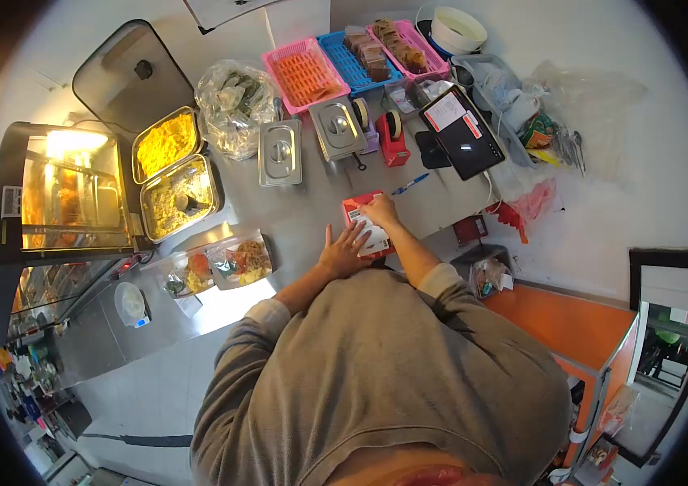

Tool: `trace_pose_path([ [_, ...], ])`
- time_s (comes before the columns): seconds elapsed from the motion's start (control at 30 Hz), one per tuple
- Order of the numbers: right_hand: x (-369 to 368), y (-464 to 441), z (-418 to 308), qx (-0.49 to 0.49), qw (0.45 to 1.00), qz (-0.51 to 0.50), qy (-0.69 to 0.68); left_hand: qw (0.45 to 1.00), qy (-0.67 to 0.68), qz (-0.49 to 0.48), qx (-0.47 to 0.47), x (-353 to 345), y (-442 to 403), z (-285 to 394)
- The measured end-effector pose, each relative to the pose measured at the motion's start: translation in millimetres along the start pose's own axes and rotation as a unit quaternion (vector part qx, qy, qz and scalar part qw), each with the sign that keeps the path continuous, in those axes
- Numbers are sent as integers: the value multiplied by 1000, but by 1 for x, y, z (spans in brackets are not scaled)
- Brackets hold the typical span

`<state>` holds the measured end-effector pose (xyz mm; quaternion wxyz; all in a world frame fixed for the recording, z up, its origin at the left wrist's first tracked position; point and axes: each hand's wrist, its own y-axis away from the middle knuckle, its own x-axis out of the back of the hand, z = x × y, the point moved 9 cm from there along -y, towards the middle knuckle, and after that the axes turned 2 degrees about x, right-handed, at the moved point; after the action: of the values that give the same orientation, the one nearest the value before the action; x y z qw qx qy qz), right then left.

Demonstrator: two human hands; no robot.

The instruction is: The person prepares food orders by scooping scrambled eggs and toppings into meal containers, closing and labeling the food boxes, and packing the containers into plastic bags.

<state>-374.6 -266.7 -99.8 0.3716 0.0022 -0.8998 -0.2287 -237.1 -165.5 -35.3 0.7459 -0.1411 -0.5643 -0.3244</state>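
Note:
A red box with a white printed paper (375, 240) on its face lies on the steel counter in front of my body. My left hand (342, 254) rests flat along its left side, fingers stretched out and apart. Over the upper part of the box is my right hand (380, 212), its fingers curled down and pressed together at the paper; what they pinch, if anything, is hidden. A blue pen (410, 184) lies on the counter just beyond my right hand.
Left are open food trays (167, 146), a lit warmer (68, 194) and clear containers of food (240, 257). Behind stand lidded steel pans (280, 154), a red tape dispenser (393, 139), a tablet (474, 150) and coloured baskets (303, 74). An orange surface (559, 320) is at right.

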Motion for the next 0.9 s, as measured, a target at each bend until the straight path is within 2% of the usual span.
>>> trace_pose_path([
  [0.03,0,0,-3,50,991,61,112,1000,-9,-7,-3,-2,3,2],
  [0.07,-1,-1,18,-27,995,-51,80,1000,-21,-10,-5,-2,1,2],
  [0.17,51,11,16,-10,968,-122,218,1000,-8,1,-8,3,-2,9],
  [0.27,94,-48,24,48,994,-26,98,999,35,-29,5,19,-17,6],
  [0.3,108,-78,24,70,994,79,41,997,53,-48,15,22,-22,3],
  [0.37,134,-121,31,113,952,278,-68,998,38,2,52,22,-31,-13],
  [0.43,118,-122,30,-66,959,137,-239,996,34,50,64,24,-30,-20],
  [0.47,98,-117,35,-159,933,58,-316,995,35,70,56,28,-24,-18],
  [0.6,91,-115,40,-76,830,30,-551,993,59,88,45,38,-6,-14],
  [0.7,95,-98,52,28,815,32,-578,991,71,84,77,41,-3,-14],
  [0.73,88,-100,54,61,847,0,-528,989,106,61,86,42,-3,-14],
  [0.77,100,-93,53,103,945,91,-297,990,97,57,85,35,-4,-16],
  [0.8,113,-85,37,142,973,174,-44,991,87,59,83,28,-6,-20],
  [0.83,119,-77,13,174,930,244,213,992,75,63,81,22,-8,-22],
  [0.9,121,-80,40,22,959,257,116,992,72,58,85,27,-5,-22],
])
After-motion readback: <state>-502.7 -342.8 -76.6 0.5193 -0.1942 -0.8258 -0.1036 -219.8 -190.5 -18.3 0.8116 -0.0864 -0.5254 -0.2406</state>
